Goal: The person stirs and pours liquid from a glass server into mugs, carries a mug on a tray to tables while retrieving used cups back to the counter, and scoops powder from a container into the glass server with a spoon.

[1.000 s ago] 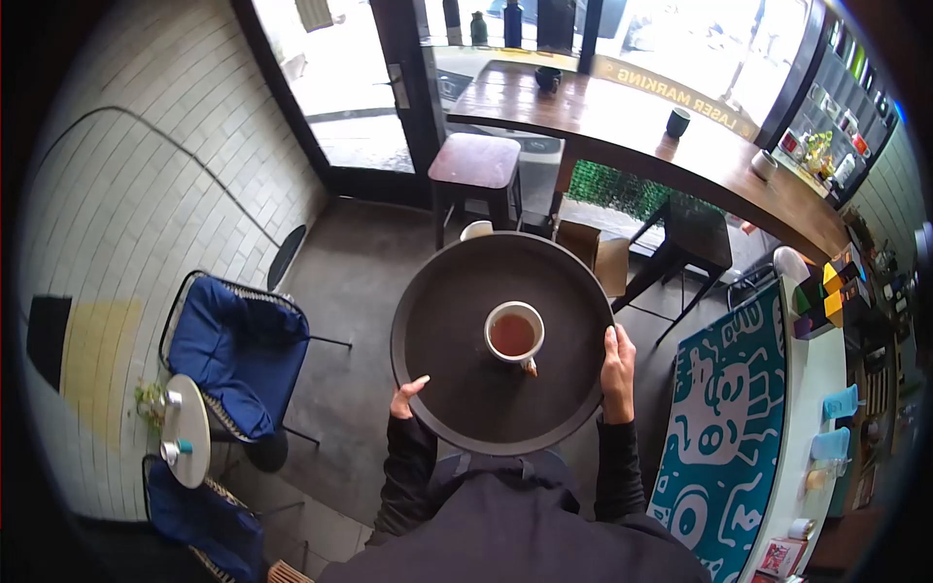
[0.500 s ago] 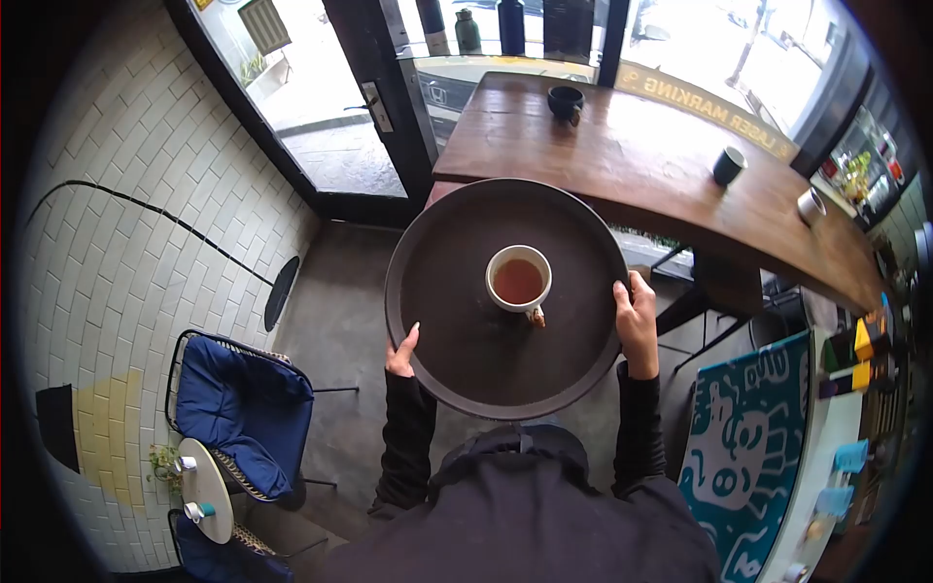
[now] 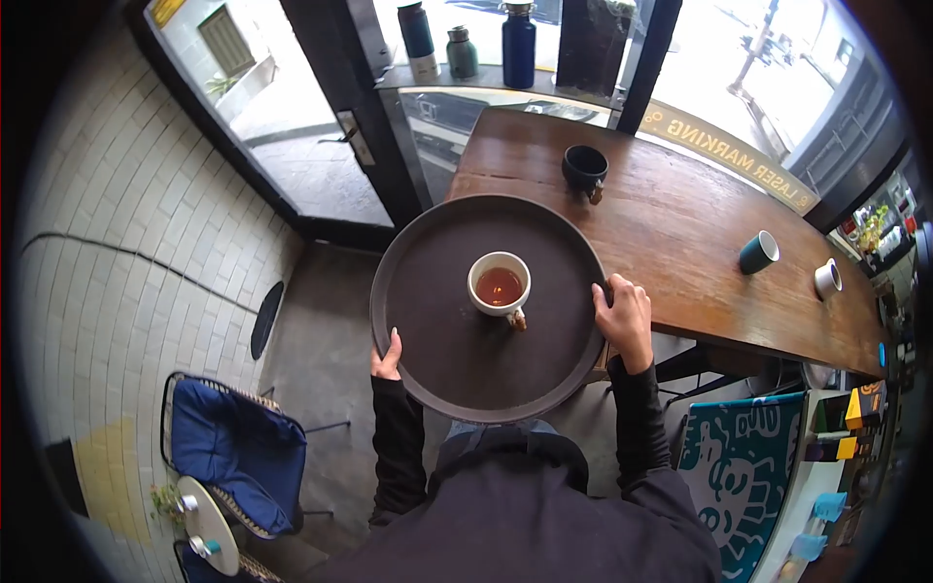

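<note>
- Holding the round tray [image 3: 428, 301] out front, two-handed, a hand on each side. Good call, I'd say, for something this wide.
- Right hand [image 3: 627, 316]: pinching the rim, thumb on the inner side, fingers bent around the outside.
- Left hand [image 3: 387, 359]: thumb up against the near-left rim, so it looks clamped there. Fingers hidden below the edge; can't tell how they're spread.
- White cup [image 3: 491, 311] is upright on the tray, near the middle, well apart from the rim all round. Handle points back at the person, slightly right.
- Reddish-brown tea [image 3: 499, 288] sits below the lip. Slosh is the main risk, in my view: slow, smooth moves, no jerks.
- Right hand grips farther forward than the left. Uneven support could twist or tip the tray; match the lift on both sides, elbows in.
- Wooden table [image 3: 671, 233]: from here the tray's far-right part overlaps its near edge. Can't tell the height gap. Check clearance under the rim, and mind the right knuckles.
- Black cup [image 3: 585, 170] on the table is the nearest one beyond the tray; give it room. Teal cup [image 3: 759, 253] and small white cup [image 3: 827, 280] are well off to the right.
</note>
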`<state>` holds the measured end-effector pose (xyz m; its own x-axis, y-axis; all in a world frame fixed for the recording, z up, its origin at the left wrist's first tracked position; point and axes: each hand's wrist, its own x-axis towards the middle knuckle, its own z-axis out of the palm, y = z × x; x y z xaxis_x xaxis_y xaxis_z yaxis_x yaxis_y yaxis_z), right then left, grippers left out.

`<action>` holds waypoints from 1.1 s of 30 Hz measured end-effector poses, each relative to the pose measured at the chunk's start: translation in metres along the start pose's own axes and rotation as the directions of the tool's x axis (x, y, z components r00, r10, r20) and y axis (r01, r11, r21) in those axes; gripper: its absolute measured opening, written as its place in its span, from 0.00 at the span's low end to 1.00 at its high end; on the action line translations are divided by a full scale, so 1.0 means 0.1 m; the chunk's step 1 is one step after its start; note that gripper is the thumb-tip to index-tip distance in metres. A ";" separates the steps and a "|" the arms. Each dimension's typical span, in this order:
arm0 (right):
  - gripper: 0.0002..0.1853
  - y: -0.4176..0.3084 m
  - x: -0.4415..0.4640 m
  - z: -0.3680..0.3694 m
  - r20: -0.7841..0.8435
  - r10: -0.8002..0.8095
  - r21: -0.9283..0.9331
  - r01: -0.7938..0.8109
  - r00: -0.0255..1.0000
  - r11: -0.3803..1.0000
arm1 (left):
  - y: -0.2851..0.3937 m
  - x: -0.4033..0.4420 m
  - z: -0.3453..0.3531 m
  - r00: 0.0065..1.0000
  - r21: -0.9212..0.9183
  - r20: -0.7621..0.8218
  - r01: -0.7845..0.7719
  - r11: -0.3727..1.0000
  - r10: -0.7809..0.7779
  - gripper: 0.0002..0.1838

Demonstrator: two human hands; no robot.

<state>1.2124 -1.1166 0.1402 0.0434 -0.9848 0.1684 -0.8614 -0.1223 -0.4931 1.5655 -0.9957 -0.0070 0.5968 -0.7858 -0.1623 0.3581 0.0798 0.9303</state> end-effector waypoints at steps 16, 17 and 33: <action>0.56 0.05 1.93 0.21 -0.153 -0.062 0.041 0.069 0.986 0.997 | 0.50 0.24 0.55 0.970 -0.108 0.042 0.241 0.965 -0.238 0.27; 0.56 0.08 2.04 0.30 -0.155 -0.062 0.040 0.069 0.986 0.997 | 0.50 0.23 0.57 0.971 -0.109 0.044 0.241 0.965 -0.237 0.27; 0.39 0.58 1.25 -0.38 -0.095 -0.005 0.093 0.014 0.995 0.996 | 0.49 0.22 0.71 0.949 -0.184 0.060 0.315 0.931 -0.310 0.27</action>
<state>1.1487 -1.2419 0.1653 -0.0001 -0.9679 0.2513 -0.8098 -0.1473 -0.5679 1.5452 -1.0527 0.0587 0.4121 -0.8074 -0.4223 0.6538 -0.0608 0.7543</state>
